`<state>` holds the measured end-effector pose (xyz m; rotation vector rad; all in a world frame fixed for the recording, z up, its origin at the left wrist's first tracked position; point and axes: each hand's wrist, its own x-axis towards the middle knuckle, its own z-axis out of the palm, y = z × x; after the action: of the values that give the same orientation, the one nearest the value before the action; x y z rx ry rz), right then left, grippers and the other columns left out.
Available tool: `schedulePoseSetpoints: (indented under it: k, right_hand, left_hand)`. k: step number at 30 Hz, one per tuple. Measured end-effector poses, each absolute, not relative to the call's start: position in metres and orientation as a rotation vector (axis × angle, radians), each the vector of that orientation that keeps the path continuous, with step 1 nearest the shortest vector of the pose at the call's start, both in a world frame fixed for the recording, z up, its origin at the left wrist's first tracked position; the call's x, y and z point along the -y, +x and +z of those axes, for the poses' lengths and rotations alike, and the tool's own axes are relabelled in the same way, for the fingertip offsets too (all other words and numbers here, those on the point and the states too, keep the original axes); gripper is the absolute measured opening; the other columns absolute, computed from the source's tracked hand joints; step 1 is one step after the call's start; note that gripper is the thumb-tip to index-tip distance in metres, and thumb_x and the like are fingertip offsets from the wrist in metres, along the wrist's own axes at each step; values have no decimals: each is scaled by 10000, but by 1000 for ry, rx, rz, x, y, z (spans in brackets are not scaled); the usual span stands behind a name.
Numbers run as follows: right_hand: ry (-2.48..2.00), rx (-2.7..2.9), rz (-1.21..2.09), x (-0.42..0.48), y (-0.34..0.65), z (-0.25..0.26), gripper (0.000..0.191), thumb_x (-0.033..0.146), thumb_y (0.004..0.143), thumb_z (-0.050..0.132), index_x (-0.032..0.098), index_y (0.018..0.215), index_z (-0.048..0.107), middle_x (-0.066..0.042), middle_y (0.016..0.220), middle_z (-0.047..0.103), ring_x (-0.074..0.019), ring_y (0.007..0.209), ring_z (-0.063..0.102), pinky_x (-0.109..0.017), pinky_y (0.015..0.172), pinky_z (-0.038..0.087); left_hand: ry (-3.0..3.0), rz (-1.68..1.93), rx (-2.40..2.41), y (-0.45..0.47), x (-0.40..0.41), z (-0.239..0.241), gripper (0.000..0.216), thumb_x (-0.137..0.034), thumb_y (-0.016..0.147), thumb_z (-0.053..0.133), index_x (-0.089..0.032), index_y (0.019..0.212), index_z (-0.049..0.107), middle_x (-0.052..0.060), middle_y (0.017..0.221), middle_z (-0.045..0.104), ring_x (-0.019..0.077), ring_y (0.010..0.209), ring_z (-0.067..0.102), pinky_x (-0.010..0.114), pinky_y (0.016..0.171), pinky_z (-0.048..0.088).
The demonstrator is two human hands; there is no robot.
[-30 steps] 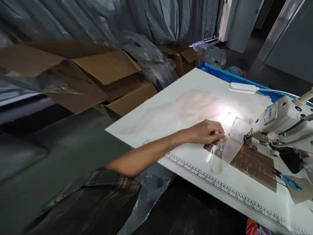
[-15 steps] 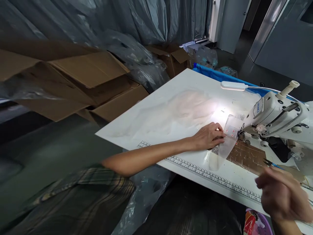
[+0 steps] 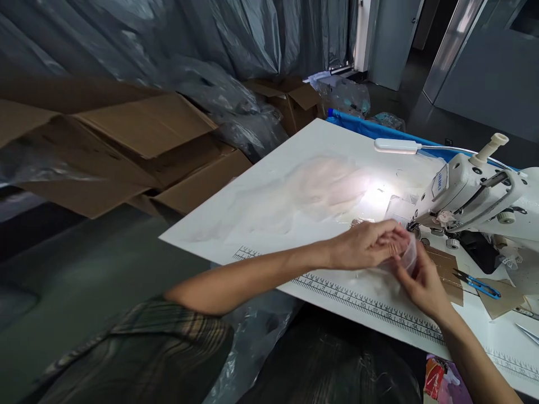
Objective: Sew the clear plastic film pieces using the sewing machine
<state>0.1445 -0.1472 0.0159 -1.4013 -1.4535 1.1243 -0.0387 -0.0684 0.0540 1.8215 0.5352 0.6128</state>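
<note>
My left hand (image 3: 365, 245) and my right hand (image 3: 422, 278) meet on a clear plastic piece (image 3: 407, 253) in front of the needle of a white sewing machine (image 3: 475, 193). Both hands have their fingers curled onto the plastic, which is bent up between them. The piece sits over a brown sheet (image 3: 447, 268) on the white table (image 3: 273, 207). A printed ruler (image 3: 370, 308) runs along the table's near edge.
A small lamp (image 3: 396, 146) on a gooseneck lights the needle area. Blue-handled snips (image 3: 478, 283) lie right of my hands on a brown card. Open cardboard boxes (image 3: 138, 146) and grey plastic sheeting stand behind the table. Blue cloth (image 3: 370, 128) lies at the far edge.
My right hand has come in from the lower right and taken hold of the plastic piece. My left hand has lifted and bent the piece near the needle.
</note>
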Motion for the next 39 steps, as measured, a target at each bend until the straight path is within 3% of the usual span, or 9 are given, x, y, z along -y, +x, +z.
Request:
schedulePoseSetpoints:
  k: [5, 8, 11, 16, 24, 26, 29, 33, 39]
  right_hand:
    - [-1396, 1111, 1430, 141, 150, 21, 563, 386, 729, 680, 208, 1257, 598, -61, 847, 758, -241, 770, 711, -374, 737, 576]
    - [-1353, 1112, 1478, 143, 146, 27, 522, 380, 707, 678, 213, 1201, 642, -46, 807, 755, -220, 740, 698, -324, 669, 563]
    - [-1302, 1182, 1499, 145, 145, 28, 443, 408, 727, 674, 225, 1131, 676, -46, 836, 753, -207, 752, 690, -294, 618, 551]
    - [-1438, 1321, 1285, 137, 168, 15, 417, 502, 801, 651, 229, 1115, 678, -82, 1034, 741, -242, 956, 688, -416, 865, 566]
    - [-1363, 1665, 979, 138, 156, 28, 708, 460, 767, 752, 249, 1403, 522, -124, 1344, 609, -292, 1221, 581, -505, 1067, 458]
    - [-1299, 1693, 916, 144, 144, 36, 630, 405, 789, 743, 238, 1366, 555, -125, 1330, 615, -288, 1229, 574, -501, 1067, 458]
    - [-1127, 1600, 1251, 154, 138, 45, 417, 420, 895, 626, 238, 1271, 622, -87, 1109, 711, -215, 1004, 687, -404, 896, 578]
    - [-1047, 1471, 1715, 162, 151, 45, 369, 514, 883, 628, 235, 1117, 691, -17, 827, 711, -151, 734, 708, -307, 692, 608]
    - [-1513, 1501, 1326, 136, 170, 20, 434, 601, 832, 612, 180, 894, 698, -26, 671, 672, -121, 494, 595, -246, 451, 462]
  left_hand:
    - [1962, 705, -809, -43, 44, 55, 298, -401, 952, 550, -167, 1119, 629, 85, 1141, 700, 186, 991, 679, 300, 801, 551]
    - [1914, 485, -761, -39, 39, 43, 384, -472, 969, 508, -181, 1188, 632, 95, 1167, 701, 189, 987, 681, 284, 775, 544]
    - [1867, 409, -675, -34, 40, 35, 409, -481, 903, 615, -190, 1187, 656, 92, 1148, 709, 188, 974, 677, 268, 747, 535]
    - [1774, 579, -684, -37, 39, 44, 252, -412, 792, 709, -161, 776, 711, 47, 873, 715, 130, 764, 648, 244, 667, 515]
    - [1858, 630, -751, -42, 64, 70, 180, -288, 761, 675, -157, 675, 586, -7, 663, 657, 84, 593, 587, 190, 551, 460]
    - [1947, 649, -720, -43, 74, 77, 150, -288, 801, 652, -165, 727, 608, -12, 697, 670, 83, 610, 593, 191, 561, 456]
    - [1958, 626, -662, -53, 83, 88, 199, -356, 895, 588, -186, 835, 671, 4, 777, 698, 90, 627, 599, 200, 553, 457]
    - [1792, 542, -722, -65, 80, 91, 300, -460, 911, 584, -186, 870, 698, -27, 602, 610, 68, 451, 483, 187, 424, 376]
    - [2114, 556, -941, -43, 52, 60, 281, -381, 909, 566, -174, 807, 726, -15, 608, 631, 91, 533, 520, 209, 502, 352]
